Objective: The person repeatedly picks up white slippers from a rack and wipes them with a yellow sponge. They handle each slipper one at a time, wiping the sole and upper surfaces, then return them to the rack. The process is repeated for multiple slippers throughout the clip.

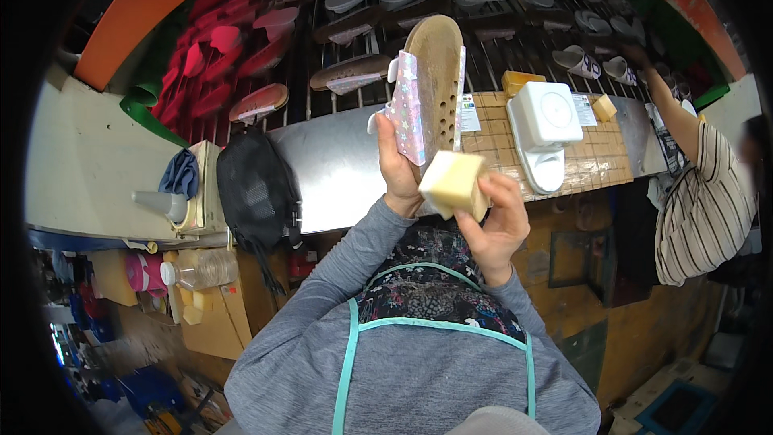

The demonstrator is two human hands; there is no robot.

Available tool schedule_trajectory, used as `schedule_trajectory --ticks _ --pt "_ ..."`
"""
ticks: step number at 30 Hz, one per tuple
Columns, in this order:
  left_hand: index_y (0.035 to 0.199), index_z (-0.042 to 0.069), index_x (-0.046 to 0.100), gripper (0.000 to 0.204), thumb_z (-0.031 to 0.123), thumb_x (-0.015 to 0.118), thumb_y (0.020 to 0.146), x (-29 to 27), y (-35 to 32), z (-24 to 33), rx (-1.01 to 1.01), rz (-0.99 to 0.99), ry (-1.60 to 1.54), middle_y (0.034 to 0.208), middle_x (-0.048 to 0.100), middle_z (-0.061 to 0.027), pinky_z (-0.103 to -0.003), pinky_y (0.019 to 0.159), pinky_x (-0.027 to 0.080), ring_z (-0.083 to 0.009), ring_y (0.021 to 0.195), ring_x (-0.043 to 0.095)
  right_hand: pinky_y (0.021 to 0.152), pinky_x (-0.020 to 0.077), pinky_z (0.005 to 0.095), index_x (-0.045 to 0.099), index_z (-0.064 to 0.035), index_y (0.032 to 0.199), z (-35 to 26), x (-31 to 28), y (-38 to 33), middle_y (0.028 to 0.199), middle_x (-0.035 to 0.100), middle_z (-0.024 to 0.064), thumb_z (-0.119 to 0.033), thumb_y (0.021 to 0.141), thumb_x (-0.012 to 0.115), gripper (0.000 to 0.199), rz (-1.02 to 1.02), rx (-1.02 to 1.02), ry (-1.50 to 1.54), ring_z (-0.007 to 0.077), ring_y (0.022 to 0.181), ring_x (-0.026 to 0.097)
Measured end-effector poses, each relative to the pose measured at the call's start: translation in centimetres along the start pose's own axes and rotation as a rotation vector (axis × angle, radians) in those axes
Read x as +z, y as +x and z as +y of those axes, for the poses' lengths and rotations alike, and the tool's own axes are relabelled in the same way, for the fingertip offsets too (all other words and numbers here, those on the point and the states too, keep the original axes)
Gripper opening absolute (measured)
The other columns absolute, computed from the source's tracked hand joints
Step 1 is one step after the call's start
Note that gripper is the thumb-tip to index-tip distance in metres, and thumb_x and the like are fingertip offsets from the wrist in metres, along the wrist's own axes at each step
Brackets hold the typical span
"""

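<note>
My left hand (399,171) is wrapped round the heel end of a sandal (437,72), held up over the near edge of the bench. The sandal has a brown, cork-like footbed with a row of small holes and a shiny pink, star-patterned strap with white buckles. Between the fingers and thumb of my right hand (501,224) is a pale yellow sponge block (452,180), slightly blurred. It overlaps the lower end of the sandal in the picture; whether the two touch I cannot tell.
Behind the bench, a rack of rods (299,105) carries rows of red, grey and brown sandals. A white plastic dispenser (551,113) and a yellow block (604,108) stand on tan sheeting (491,145). A black bag (256,185) lies left; at right, a person in stripes (704,201) reaches toward the rack.
</note>
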State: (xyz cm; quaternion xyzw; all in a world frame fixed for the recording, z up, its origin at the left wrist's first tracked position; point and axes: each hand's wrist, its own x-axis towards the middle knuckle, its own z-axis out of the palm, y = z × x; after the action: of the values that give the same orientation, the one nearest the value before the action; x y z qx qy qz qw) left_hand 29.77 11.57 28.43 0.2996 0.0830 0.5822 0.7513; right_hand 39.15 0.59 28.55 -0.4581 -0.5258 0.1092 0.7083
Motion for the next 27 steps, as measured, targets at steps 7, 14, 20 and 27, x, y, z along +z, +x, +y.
schedule_trajectory --ticks 7,14,20,27 --pt "0.132 0.004 0.047 0.067 0.059 0.026 0.1 -1.9 0.8 2.0 0.006 -0.111 -0.196 0.119 0.06 -0.0124 -0.034 0.089 0.052 -0.0206 0.103 0.062 0.076 0.0455 0.0348 0.07 -0.012 0.107 -0.5 1.6 -0.1 0.101 0.062 0.0073 -0.005 0.054 0.079 0.053 -0.144 -0.211 -0.333 0.0228 0.086 0.057" --pt "0.133 0.004 0.048 0.062 0.055 0.036 0.099 -3.9 -0.5 3.0 0.019 0.065 -0.215 0.123 0.061 -0.0119 -0.038 0.091 0.051 -0.0244 0.106 0.062 0.073 0.0427 0.0333 0.067 -0.0133 0.105 0.7 3.1 -1.6 0.087 0.056 0.0024 -0.006 0.049 0.084 0.059 0.031 -0.213 -0.391 0.0219 0.08 0.053" --pt "0.133 0.004 0.05 0.064 0.056 0.039 0.098 -6.1 -0.9 3.9 -0.038 0.166 -0.213 0.125 0.06 -0.0122 -0.039 0.091 0.052 -0.0255 0.108 0.062 0.075 0.0416 0.0327 0.066 -0.0123 0.105 0.9 2.5 -2.0 0.088 0.055 0.0034 -0.007 0.052 0.084 0.057 0.025 -0.152 -0.49 0.0216 0.081 0.052" --pt "0.132 0.004 0.05 0.063 0.055 0.038 0.098 -6.3 -0.3 3.5 0.003 0.115 -0.248 0.123 0.061 -0.0125 -0.039 0.09 0.053 -0.0264 0.106 0.062 0.077 0.0397 0.0333 0.069 -0.0133 0.104 0.8 3.3 -0.9 0.09 0.056 0.0036 -0.008 0.052 0.083 0.054 0.007 -0.203 -0.467 0.0214 0.082 0.052"
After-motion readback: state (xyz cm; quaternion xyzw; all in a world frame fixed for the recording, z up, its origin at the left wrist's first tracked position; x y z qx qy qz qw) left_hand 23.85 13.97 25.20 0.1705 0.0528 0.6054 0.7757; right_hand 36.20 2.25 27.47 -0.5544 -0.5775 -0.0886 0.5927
